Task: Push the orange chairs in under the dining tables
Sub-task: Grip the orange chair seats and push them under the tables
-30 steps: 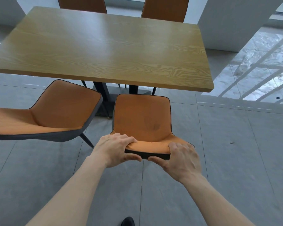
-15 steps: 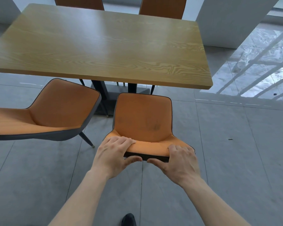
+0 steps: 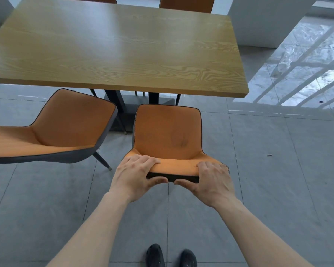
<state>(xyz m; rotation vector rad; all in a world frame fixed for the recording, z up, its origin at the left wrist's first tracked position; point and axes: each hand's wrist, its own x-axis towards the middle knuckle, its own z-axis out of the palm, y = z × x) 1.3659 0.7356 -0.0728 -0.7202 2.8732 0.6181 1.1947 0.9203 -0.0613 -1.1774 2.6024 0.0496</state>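
Note:
An orange chair [image 3: 168, 132] with a dark shell stands in front of me, its seat pointing at the wooden dining table [image 3: 116, 47]. My left hand [image 3: 135, 174] and my right hand [image 3: 210, 180] both grip the top edge of its backrest, fingers over the orange padding and thumbs on the dark back. The seat's front edge lies just short of the table's near edge. A second orange chair [image 3: 62, 130] stands to the left, turned sideways, outside the table.
Two more orange chair backs [image 3: 187, 2] show at the table's far side. The table's black base [image 3: 133, 105] stands under the top. A white pillar [image 3: 262, 22] rises at the back right. My black shoes [image 3: 170, 257] are on the grey tiled floor.
The chair and my hands have slid a little toward the table. My shoes have come into view at the bottom edge.

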